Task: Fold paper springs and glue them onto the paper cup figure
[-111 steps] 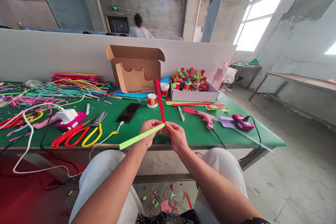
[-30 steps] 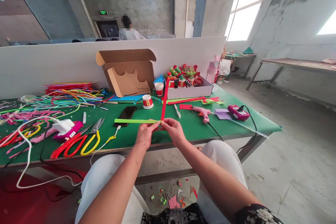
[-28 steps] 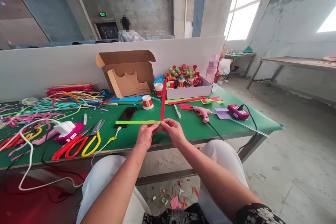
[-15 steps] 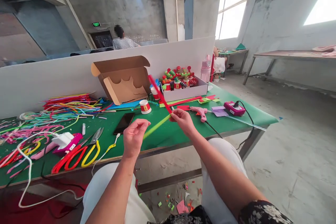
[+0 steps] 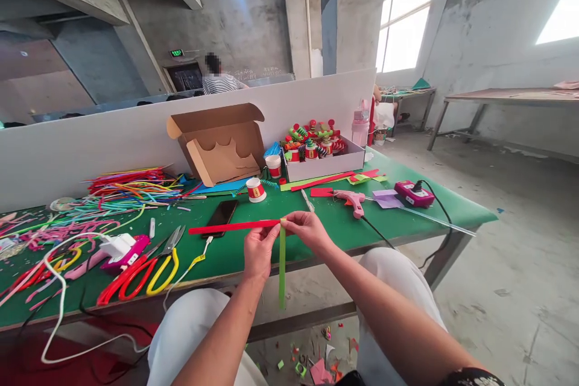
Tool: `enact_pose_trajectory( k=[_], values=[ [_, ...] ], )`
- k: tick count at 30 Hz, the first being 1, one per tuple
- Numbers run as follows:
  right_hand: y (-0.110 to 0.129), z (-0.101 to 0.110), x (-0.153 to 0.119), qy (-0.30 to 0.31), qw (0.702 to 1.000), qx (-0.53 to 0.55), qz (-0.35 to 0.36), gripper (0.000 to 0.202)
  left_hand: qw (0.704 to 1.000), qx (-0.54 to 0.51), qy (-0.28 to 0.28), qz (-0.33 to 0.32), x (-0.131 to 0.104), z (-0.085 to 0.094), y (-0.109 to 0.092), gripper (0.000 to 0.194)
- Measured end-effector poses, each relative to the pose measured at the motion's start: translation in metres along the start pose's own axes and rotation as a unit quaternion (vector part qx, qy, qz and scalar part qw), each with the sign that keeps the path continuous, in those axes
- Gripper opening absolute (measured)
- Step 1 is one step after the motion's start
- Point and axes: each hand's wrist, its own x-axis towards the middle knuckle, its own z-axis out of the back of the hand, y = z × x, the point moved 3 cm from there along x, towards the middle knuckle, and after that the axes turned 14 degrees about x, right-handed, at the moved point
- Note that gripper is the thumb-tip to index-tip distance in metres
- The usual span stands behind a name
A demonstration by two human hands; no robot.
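The red paper strip and the light green paper strip are both narrow, smooth and straight-edged, and they meet at one end in almost a square corner. This corner is located between the two hands, at the front part of the green table; a small light green end shows there, but the fingertips cover some of it, so I cannot tell which strip lies on top. The left hand pinches the strips near the corner with thumb against fingers, and the right hand pinches the corner from the other side, its fingers bent. The red strip reaches to the left and, in this view, crosses the near end of the dark phone. The green strip points downward, and its free end passes beyond the table's front edge, toward the gap between the knees. Behind the hands, green tabletop shows up to the small paper cup. On the right side, the pink glue gun is near the right hand; on the left, the scissors lie well apart from the left hand, close to the front edge.
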Motion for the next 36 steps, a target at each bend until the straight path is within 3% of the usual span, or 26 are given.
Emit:
enact_pose_trajectory(
  k=[5, 13, 17, 20, 25, 29, 36],
  values=[
    [-0.005, -0.001, -0.001, -0.002, 1.0, -0.007, 0.004, 0.026, 0.999, 0.034, -0.025, -0.016, 0.002, 0.004, -0.002, 0.02],
    [-0.016, 0.004, 0.0, -0.046, 0.991, -0.109, 0.066, 0.026, 0.991, 0.103, -0.064, -0.048, 0.003, 0.007, 0.004, 0.018],
    [-0.017, 0.004, -0.001, -0.065, 0.987, -0.13, 0.074, 0.028, 0.974, 0.184, -0.081, -0.108, 0.0, 0.01, 0.003, 0.02],
    [-0.018, 0.004, 0.0, -0.069, 0.989, -0.111, 0.063, 0.03, 0.936, 0.263, -0.085, -0.22, -0.004, 0.01, -0.006, 0.016],
    [-0.016, 0.005, -0.001, -0.072, 0.995, -0.057, 0.036, 0.029, 0.842, 0.357, -0.086, -0.396, -0.011, 0.007, -0.017, 0.014],
    [-0.009, 0.003, -0.004, -0.051, 0.998, -0.048, -0.003, 0.031, 0.787, 0.41, -0.091, -0.453, -0.011, 0.007, -0.02, 0.015],
    [0.002, 0.002, -0.005, -0.009, 0.998, 0.009, -0.064, 0.046, 0.733, 0.459, -0.05, -0.499, -0.011, 0.008, -0.025, 0.024]
  ],
)
